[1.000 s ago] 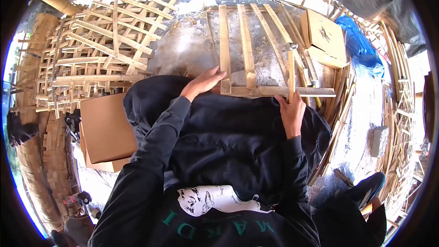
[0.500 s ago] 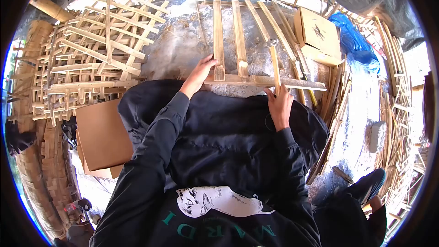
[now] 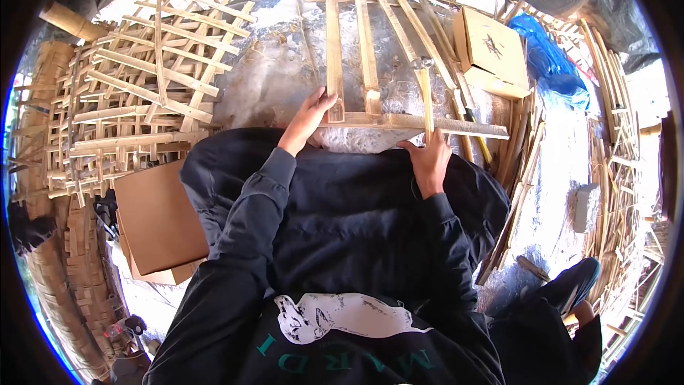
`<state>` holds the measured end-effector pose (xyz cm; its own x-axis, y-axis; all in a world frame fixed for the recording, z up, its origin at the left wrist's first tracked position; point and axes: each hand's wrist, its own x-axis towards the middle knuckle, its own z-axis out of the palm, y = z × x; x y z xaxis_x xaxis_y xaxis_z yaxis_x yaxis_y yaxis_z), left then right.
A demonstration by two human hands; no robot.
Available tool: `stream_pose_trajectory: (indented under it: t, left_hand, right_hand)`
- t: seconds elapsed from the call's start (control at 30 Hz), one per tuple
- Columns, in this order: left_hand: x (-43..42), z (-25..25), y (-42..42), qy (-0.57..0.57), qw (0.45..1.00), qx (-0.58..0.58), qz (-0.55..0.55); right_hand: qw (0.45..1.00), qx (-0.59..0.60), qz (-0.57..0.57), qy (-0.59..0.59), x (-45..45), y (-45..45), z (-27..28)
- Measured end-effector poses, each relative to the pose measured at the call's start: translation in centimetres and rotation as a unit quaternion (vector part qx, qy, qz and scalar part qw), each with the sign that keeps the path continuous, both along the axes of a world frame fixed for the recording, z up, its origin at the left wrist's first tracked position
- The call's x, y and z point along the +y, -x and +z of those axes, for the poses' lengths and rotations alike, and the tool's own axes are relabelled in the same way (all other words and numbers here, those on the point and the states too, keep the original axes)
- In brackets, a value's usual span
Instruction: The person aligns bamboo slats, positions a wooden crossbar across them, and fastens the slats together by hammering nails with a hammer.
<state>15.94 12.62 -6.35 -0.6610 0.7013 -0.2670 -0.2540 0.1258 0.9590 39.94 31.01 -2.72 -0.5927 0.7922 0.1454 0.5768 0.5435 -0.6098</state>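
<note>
My left hand (image 3: 308, 122) is closed at the near end of an upright bamboo slat (image 3: 335, 64), where it meets a crosswise slat (image 3: 399, 123). Thumb and fingers press at the joint. In my right hand (image 3: 430, 164) is a hammer (image 3: 426, 100), gripped low on its pale wooden handle, with the metal head pointing away from me. The handle passes over the crosswise slat. A second slat (image 3: 368, 57) runs parallel to the first, its near end at the crosspiece. More slats (image 3: 396, 28) lie to its right.
Bamboo lattice panels (image 3: 149, 78) are stacked at left, above a brown cardboard box (image 3: 160, 217). At right stand another carton (image 3: 491, 50), blue plastic (image 3: 548, 57) and long strips (image 3: 520, 192). A person's dark-clothed leg (image 3: 563, 314) shows at lower right.
The whole view has shifted slightly. My right hand and the hammer have moved only a little, with the thumb now stretched further left. My left hand stays at the slat joint.
</note>
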Motion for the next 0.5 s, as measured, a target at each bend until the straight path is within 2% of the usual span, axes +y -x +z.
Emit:
stream_pose_trajectory:
  t: [0.03,0.07,0.1,0.13,0.17,0.37,0.5]
  left_hand:
    - [-0.9,5.0,-1.0,0.058,0.995,-0.001,-0.077]
    - [-1.6,4.5,-1.6,0.056,0.995,0.0,-0.078]
    - [-2.2,3.5,-2.2,0.14,0.974,0.153,-0.088]
    - [-2.8,3.8,-3.0,0.22,0.922,0.304,-0.095]
    - [-3.4,3.9,-4.3,0.217,0.913,0.334,-0.088]
    - [-3.5,4.5,-3.6,0.196,0.899,0.375,-0.117]
    - [-3.1,5.1,-2.3,0.194,0.906,0.365,-0.094]
  right_hand:
    - [1.0,-0.001,-0.001,-0.002,-0.4,-0.1,0.3]
    - [1.0,-0.018,-0.01,-0.009,-1.0,-0.1,0.6]
    - [0.999,-0.034,-0.02,-0.016,-1.4,-0.1,0.9]
    - [0.999,-0.031,-0.022,-0.017,-1.6,0.0,1.1]
    - [0.998,-0.05,-0.024,-0.02,-1.8,0.2,1.1]
    - [0.995,-0.082,0.002,-0.056,-2.4,0.5,1.4]
    - [0.996,-0.028,0.002,-0.085,-2.5,1.3,0.9]
